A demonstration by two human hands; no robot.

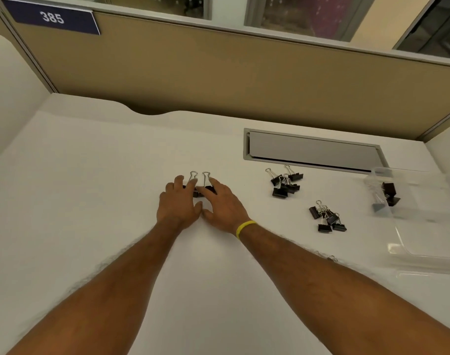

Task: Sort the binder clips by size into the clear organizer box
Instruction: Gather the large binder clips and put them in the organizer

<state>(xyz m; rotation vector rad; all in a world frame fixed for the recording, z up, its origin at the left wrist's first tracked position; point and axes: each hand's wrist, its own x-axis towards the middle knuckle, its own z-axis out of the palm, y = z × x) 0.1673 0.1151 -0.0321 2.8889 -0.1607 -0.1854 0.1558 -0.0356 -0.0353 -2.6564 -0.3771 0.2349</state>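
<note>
Both hands rest side by side at the middle of the white desk. My left hand (179, 203) and my right hand (222, 203) lie over large black binder clips (199, 183), whose wire handles stick up between the fingertips. The fingers touch the clips, but the clip bodies are mostly hidden. A pile of black clips (285, 184) lies to the right, and a second pile (327, 217) sits nearer the clear organizer box (424, 226) at the right edge. Black clips (389, 194) lie inside the box's far compartment.
A grey cable flap (313, 149) is set into the desk behind the piles. A tan partition (218, 80) stands along the back with a "385" sign (52, 17). A yellow band (244, 228) circles my right wrist.
</note>
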